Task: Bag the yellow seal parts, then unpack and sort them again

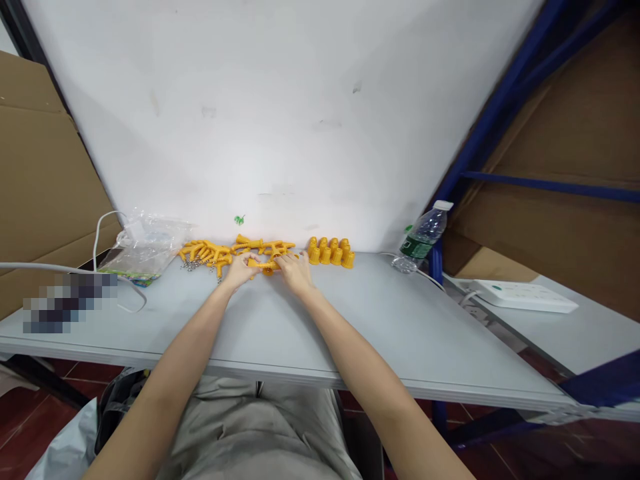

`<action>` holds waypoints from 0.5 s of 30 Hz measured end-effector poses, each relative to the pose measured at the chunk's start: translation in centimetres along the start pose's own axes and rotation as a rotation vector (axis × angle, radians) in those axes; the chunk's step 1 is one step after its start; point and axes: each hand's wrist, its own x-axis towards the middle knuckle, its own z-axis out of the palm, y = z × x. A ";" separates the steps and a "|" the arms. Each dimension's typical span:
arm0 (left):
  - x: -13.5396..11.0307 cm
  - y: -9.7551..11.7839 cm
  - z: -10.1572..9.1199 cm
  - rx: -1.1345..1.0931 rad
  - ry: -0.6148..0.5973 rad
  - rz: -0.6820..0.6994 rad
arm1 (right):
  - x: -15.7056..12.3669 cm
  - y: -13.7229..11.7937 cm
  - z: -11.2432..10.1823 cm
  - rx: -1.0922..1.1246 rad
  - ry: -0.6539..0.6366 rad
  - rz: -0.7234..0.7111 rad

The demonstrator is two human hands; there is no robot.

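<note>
Both my arms reach to the far edge of the grey table (350, 320). My left hand (240, 268) and my right hand (298, 269) are closed on the two ends of one yellow plastic part (267, 265) lying between them. Behind it is a pile of several yellow branched parts (260, 247). More yellow parts with small metal chains (205, 253) lie to the left. A cluster of several small yellow caps (331, 252) stands just right of my right hand.
A clear plastic bag (145, 248) and a white cable (100, 233) lie at the left. A water bottle (423, 239) leans at the right by a blue rack post (495, 107). A white power strip (523, 295) rests on the side table. A white board (280, 113) backs the table.
</note>
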 end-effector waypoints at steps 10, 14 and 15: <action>0.8 -1.7 -0.4 0.374 0.026 0.210 | -0.1 -0.1 -0.1 -0.030 -0.078 -0.021; 0.9 -2.5 -0.6 0.639 0.050 0.504 | -0.2 0.3 0.1 0.036 -0.099 -0.035; 0.8 -2.6 -0.7 0.676 0.057 0.547 | -0.2 0.4 0.2 0.054 -0.091 -0.036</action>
